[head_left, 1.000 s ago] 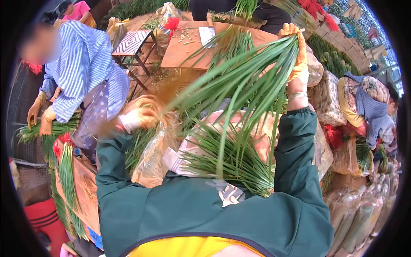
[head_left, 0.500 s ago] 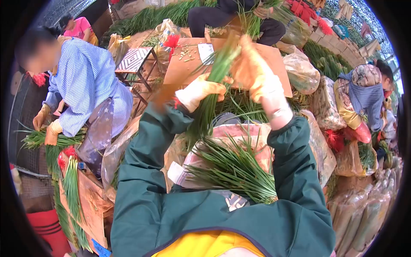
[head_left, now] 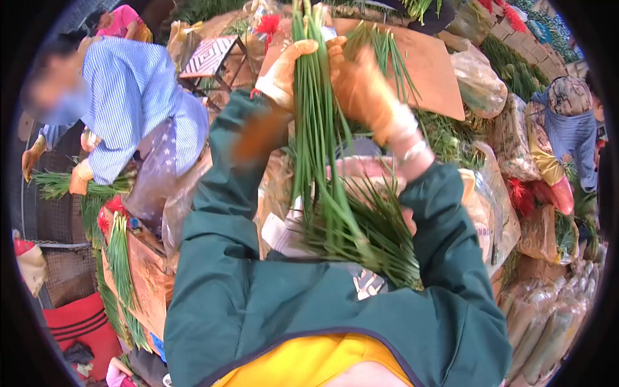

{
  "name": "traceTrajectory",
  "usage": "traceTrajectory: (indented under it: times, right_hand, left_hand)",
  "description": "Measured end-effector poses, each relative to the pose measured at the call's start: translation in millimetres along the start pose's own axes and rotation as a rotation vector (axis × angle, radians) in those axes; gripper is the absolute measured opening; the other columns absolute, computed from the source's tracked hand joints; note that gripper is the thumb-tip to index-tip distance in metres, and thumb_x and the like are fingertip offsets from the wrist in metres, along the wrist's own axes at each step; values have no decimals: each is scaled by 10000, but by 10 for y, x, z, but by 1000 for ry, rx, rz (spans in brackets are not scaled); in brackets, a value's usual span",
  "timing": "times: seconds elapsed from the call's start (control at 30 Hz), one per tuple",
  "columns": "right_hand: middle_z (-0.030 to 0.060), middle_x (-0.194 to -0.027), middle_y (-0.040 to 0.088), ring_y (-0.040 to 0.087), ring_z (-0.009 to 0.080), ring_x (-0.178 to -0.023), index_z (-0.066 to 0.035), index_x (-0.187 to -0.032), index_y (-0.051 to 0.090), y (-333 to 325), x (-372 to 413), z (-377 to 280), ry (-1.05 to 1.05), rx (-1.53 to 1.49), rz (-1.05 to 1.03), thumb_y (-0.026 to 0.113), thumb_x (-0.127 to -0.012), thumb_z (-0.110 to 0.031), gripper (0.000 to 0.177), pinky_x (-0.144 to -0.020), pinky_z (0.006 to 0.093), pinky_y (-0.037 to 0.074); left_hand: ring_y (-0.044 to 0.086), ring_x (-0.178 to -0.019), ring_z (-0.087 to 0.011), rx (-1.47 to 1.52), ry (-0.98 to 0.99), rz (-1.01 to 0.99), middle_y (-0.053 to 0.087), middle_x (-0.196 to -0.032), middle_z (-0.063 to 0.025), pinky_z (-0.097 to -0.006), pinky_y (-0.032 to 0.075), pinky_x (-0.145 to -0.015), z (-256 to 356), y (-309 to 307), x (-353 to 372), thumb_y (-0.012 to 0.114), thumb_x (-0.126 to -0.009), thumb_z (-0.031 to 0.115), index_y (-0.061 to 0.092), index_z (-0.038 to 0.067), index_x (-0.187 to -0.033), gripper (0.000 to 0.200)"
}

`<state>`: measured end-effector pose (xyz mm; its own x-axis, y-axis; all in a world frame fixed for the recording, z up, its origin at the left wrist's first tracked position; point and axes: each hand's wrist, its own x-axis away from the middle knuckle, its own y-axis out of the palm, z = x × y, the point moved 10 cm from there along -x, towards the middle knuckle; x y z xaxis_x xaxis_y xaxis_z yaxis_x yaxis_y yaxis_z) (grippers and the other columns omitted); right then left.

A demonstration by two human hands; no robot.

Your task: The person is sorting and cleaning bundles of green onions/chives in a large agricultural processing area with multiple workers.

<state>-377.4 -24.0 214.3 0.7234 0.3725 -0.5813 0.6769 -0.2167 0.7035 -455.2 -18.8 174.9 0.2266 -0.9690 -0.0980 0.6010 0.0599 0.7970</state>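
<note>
Upright in front of me is a long bunch of green chives (head_left: pixel 314 129), its pale ends at the top and its leaves hanging toward my lap. The gloved fingers of my left hand (head_left: pixel 284 71) wrap round its upper part from the left. On the other side my right hand (head_left: pixel 364 90), also in an orange glove and partly blurred, has curled fingers against the stalks. More chives (head_left: pixel 383 258) lie across my lap on a pale sack. Beyond my right hand, a smaller group of chives (head_left: pixel 390 55) rests on the brown board (head_left: pixel 429 71).
A person in a blue checked smock (head_left: pixel 129 109) bends over greens at left. Another person (head_left: pixel 570 122) works at right. Around me are a patterned stool (head_left: pixel 207 57), a clear plastic bag (head_left: pixel 478 77), chives on a board (head_left: pixel 119 258) and wrapped bundles (head_left: pixel 548 322).
The bunch has gone from slanted to upright, with its pale ends now at the top of the view. My right hand has come closer to my left. The view has shifted slightly.
</note>
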Motion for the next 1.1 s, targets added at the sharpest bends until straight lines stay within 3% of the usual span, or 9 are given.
traceTrajectory:
  times: [0.1, 0.17, 0.33, 0.5, 0.63, 0.73, 0.87, 0.9, 1.1]
  right_hand:
    - [90, -1393, 391, 332, 228, -1307, -43, -1383, 340, -392, 450, -123, -101, 853, 989, 511, -926, -252, 531, -1084, 370, 254]
    - [46, -1335, 454, 397, 189, -1245, -109, -1353, 412, 231, 387, -654, -632, 1385, 863, 577, -895, -224, 501, -1039, 363, 296]
    - [140, -1320, 464, 344, 354, -1293, -178, -1211, 572, 843, -163, -644, -261, 2361, 470, 683, -763, -167, 462, -1064, 431, 297]
    - [66, -1309, 465, 396, 274, -1266, -91, -1023, 626, 641, -162, -606, -172, 2406, 318, 677, -790, -158, 248, -1066, 407, 307]
    - [21, -935, 601, 567, 121, -784, -37, -960, 553, 290, -57, -772, -49, 1409, 682, 577, -911, -173, 147, -705, 303, 490]
    - [36, -972, 580, 555, 116, -837, -29, -1042, 524, -132, -25, -986, -120, 1110, 718, 573, -913, -149, 182, -744, 279, 475]
    - [37, -923, 572, 557, 114, -768, -22, -1183, 470, -37, 343, -1052, -630, 1242, 904, 619, -892, -223, 383, -665, 253, 478]
    - [48, -1235, 517, 490, 130, -1121, -47, -1071, 600, -101, 444, -1119, -561, 1427, 1100, 548, -890, -99, 196, -866, 289, 464]
    - [68, -943, 658, 601, 245, -883, -99, -1100, 620, 855, 226, -151, -157, 2153, 442, 673, -748, -71, 356, -801, 346, 477]
  left_hand:
    - [589, -821, -143, -202, 58, 121, 583, -921, -28, -290, 498, -760, 128, 218, 183, 588, -790, 230, 450, -27, -1269, 561]
    - [558, -773, -132, -86, -67, 20, 535, -882, -19, -283, 486, -719, -49, 340, 241, 579, -776, 225, 428, -27, -1283, 586]
    - [555, -743, -160, -6, -149, 66, 567, -927, -55, -303, 481, -705, -396, 426, 455, 589, -760, 241, 510, 18, -1172, 475]
    - [554, -750, -170, -46, -214, 125, 576, -941, -71, -313, 483, -699, -543, 455, 549, 586, -775, 260, 539, 32, -1125, 421]
    - [480, -759, -119, 81, -326, -31, 474, -945, -32, -259, 452, -695, -692, 491, 500, 551, -843, 334, 375, -15, -1338, 631]
    - [489, -777, -109, 76, -315, -20, 464, -930, -16, -260, 469, -722, -717, 411, 470, 564, -868, 365, 298, -27, -1388, 704]
    - [574, -841, -142, 144, -233, 122, 552, -923, -32, -312, 515, -819, -630, 175, 339, 597, -880, 274, 466, -11, -1252, 487]
    - [601, -864, -162, 154, -159, 257, 590, -928, -48, -332, 523, -839, -554, 21, 317, 601, -880, 239, 521, -4, -1195, 405]
    - [611, -992, -280, 83, 7, 396, 608, -1114, -139, -444, 515, -870, -183, -157, 444, 582, -860, 147, 549, 17, -1157, 326]
